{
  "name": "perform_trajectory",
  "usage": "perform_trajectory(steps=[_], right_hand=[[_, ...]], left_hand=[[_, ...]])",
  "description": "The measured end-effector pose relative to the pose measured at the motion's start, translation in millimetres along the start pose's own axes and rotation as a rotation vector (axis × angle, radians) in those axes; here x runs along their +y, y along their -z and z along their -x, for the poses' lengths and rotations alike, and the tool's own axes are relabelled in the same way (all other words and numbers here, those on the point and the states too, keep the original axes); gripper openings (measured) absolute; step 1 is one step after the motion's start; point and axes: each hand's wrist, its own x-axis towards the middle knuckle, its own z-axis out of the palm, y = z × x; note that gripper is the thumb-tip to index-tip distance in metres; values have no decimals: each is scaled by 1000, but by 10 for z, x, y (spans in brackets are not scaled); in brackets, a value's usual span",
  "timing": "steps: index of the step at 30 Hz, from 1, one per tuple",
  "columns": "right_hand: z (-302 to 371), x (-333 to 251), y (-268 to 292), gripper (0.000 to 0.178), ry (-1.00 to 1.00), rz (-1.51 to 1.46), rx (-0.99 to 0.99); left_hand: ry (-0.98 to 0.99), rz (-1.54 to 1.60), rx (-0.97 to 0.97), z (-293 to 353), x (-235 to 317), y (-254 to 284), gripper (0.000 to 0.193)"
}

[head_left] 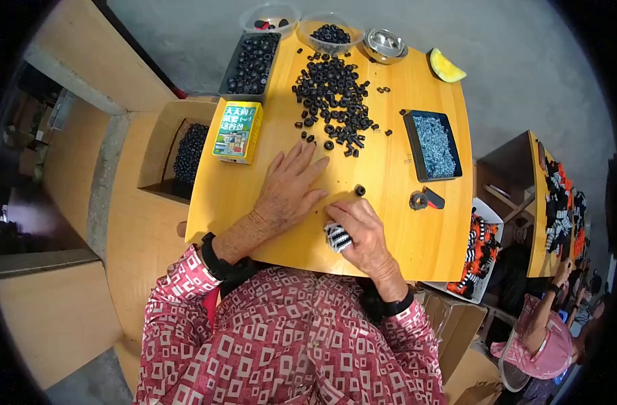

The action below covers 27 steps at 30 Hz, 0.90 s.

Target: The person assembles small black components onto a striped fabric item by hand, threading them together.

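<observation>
Centrally, low in frame: black-and-white striped part [337, 237], gripped in the closed right hand [364, 233] at the yellow tabletop's [396, 182] near edge. Left hand [289, 190] just beside, open, flat, palm down. Above centre: heap of black rings [334, 101]. Right: black tray of silver screws [433, 145]. Upper left: green-yellow carton [237, 131].

One package on show: a small rectangular carton [237, 131] lies flat at the table's left edge, just beyond the left hand [289, 191]. Its top face is yellow with a green-blue panel and a little picture; the side is plain yellow. No signs or screens are visible.
</observation>
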Motion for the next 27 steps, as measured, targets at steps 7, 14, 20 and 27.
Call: perform_trajectory(steps=[7,14,20,27], right_hand=[[-107,62,199,50,-79,128,176],[-102,138,123,47,-80,224,91],[-138,-116,102,52,-51,-11,247],[-115,-189,103,50,-42,-44,201]], left_hand=[[40,133,23,140,96,42,51],[167,438,45,104,309,159,35],[468,1279,-85,132,382,83,21],[672,1516,-98,89,395,59,15]])
